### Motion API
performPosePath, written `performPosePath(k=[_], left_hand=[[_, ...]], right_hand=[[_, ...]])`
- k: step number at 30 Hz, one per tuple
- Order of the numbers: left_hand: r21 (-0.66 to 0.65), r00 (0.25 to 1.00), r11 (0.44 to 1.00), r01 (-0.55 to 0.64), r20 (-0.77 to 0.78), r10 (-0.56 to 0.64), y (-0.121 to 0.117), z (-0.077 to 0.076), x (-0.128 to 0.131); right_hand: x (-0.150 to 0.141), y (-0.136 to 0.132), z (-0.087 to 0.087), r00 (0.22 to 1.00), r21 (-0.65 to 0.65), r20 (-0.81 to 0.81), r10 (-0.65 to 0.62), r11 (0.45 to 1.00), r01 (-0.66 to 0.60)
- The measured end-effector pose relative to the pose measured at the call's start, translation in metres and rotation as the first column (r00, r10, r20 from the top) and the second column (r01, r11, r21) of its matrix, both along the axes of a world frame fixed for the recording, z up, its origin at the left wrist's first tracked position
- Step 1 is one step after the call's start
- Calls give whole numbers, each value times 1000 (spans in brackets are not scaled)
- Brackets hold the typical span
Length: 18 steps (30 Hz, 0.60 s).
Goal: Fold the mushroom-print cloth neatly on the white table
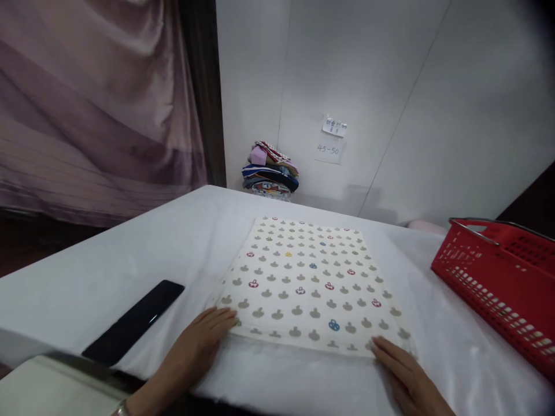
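A cream cloth point(303, 277) printed with grey and coloured mushroom shapes lies spread flat on the white-covered table point(173, 242). My left hand point(203, 341) rests on its near left corner, fingers stretched out and lying flat. On the near right corner, the fingertips of my right hand point(403, 370) touch the cloth, with the fingers extended and nothing gripped. A bracelet shows at my left wrist.
A long black flat object point(134, 320) lies left of the cloth. At the right edge stands a red plastic basket point(498, 289) with a metal handle. Folded fabrics point(271, 170) are stacked against the back wall, near paper notes point(330, 149). A pinkish curtain point(95, 104) hangs at left.
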<state>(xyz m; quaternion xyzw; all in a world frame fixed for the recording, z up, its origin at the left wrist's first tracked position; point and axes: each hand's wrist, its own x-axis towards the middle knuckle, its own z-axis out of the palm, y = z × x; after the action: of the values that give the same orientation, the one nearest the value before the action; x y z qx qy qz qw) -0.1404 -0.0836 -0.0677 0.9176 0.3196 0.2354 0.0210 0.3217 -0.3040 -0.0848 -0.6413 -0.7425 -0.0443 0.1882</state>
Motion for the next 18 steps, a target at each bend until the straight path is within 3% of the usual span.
performPosePath(k=[4,7,10,14,18], left_hand=[[-223,967,951,-214,91,239,2,25,14],[-190,957,948,-254,91,274,15,36,33],[-123,959,952,-282,-57,277,28,27,41],[-139,940,939,-315,-181,289,34,6,33],[-202,920,911,-359,-240,309,38,8,30]], right_hand=[[9,10,12,970,-40,-165,-177,984,172],[21,32,16,941,-63,-190,-281,960,274],[33,48,5,930,-142,-88,-357,928,343],[42,45,-18,919,-177,45,-392,902,393],[40,45,-17,906,-175,84,-415,889,424]])
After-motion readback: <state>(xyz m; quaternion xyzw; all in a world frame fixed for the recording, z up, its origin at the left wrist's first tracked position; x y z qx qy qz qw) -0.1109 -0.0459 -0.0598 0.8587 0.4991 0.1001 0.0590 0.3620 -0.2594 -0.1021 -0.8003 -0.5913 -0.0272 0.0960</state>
